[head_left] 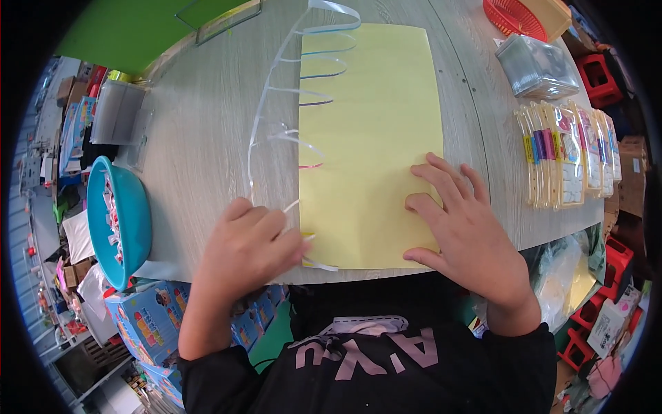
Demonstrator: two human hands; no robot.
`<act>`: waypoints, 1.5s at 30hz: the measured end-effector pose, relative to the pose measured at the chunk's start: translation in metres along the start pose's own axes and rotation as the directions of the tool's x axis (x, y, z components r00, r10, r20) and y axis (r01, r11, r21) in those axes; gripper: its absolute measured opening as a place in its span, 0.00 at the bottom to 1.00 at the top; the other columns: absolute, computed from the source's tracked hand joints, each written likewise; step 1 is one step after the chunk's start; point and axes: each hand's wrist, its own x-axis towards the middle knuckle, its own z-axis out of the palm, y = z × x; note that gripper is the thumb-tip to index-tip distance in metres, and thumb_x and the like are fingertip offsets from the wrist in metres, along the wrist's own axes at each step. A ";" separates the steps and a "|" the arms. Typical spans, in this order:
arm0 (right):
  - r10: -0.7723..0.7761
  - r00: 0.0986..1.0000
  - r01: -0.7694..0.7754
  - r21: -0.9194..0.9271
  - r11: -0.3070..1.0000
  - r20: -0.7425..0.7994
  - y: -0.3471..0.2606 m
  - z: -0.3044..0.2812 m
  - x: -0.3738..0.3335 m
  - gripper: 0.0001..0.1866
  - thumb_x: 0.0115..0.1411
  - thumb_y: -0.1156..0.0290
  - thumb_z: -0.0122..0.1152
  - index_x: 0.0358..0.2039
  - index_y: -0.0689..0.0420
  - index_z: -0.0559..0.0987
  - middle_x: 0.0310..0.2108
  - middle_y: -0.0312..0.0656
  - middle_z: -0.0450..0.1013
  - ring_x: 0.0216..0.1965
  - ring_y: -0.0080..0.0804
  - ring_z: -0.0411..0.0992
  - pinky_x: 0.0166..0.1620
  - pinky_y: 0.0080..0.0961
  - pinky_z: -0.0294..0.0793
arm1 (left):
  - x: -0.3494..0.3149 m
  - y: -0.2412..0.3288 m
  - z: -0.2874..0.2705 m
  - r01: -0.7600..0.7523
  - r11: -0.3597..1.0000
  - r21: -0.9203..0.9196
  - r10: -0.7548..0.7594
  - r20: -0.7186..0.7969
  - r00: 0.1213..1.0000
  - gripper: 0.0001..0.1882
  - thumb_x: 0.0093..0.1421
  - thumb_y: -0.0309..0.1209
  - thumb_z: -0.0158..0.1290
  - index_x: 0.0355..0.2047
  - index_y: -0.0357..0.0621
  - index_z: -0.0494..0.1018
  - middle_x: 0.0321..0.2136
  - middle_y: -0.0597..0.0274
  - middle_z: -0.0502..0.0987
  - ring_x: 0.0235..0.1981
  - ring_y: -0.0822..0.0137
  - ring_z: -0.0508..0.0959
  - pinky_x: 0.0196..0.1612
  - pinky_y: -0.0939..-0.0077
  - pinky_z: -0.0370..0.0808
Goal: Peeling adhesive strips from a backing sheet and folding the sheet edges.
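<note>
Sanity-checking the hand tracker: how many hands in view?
2. Left hand: slightly blurred, curled at the lower-left edge of the yellow sheet. Right hand: fingers spread over the sheet's lower right edge. Both are the wearer's own.

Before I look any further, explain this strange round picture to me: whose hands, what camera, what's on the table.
There is no machine here: these are a person's own bare hands. The camera is worn on the head and looks down, so the picture's left is the person's left; its fisheye lens bends straight edges near the rim.

On the table lies a yellow sheet, with a thin white strip whose loops reach over its left side. Clear-wrapped packs stand at the right; a turquoise basin is at the left.

The left hand is curled by the strip's lower end, too blurred to be sure of its grip. The right hand spreads its fingers over the sheet's right edge.
</note>
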 end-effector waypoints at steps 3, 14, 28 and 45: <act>0.008 1.000 -0.008 0.005 1.000 -0.002 0.002 0.002 -0.001 0.28 0.47 0.56 0.71 0.45 0.56 0.72 0.59 0.47 0.60 0.67 0.49 0.52 0.66 0.53 0.49 | -0.016 -0.018 0.007 0.111 0.994 -0.004 -0.110 -0.138 0.984 0.15 0.44 0.34 0.64 0.17 0.48 0.66 0.18 0.67 0.64 0.24 0.64 0.70 0.34 0.67 0.63; 0.004 1.000 -0.004 -0.005 1.000 0.014 0.000 0.003 0.000 0.28 0.47 0.57 0.70 0.45 0.55 0.71 0.60 0.46 0.60 0.67 0.48 0.52 0.65 0.57 0.48 | -0.051 -0.039 0.021 0.244 0.929 -0.280 -0.331 -0.328 0.885 0.17 0.52 0.48 0.61 0.24 0.47 0.74 0.37 0.61 0.76 0.52 0.50 0.68 0.56 0.57 0.62; 0.016 0.999 -0.016 -0.010 1.000 0.031 -0.001 0.002 0.000 0.28 0.47 0.57 0.70 0.45 0.56 0.71 0.60 0.46 0.59 0.67 0.50 0.52 0.66 0.55 0.48 | -0.020 0.029 0.033 0.066 0.991 0.115 -0.037 -0.238 0.971 0.12 0.41 0.37 0.66 0.28 0.58 0.76 0.39 0.71 0.73 0.48 0.63 0.70 0.58 0.53 0.59; 0.013 1.000 -0.013 0.011 1.000 0.009 0.002 0.000 -0.003 0.29 0.46 0.58 0.71 0.45 0.57 0.71 0.60 0.46 0.60 0.67 0.49 0.52 0.68 0.52 0.47 | -0.097 -0.052 -0.009 0.506 0.816 -0.280 -0.560 -0.165 0.812 0.17 0.51 0.37 0.58 0.37 0.39 0.75 0.40 0.53 0.73 0.48 0.52 0.71 0.55 0.61 0.64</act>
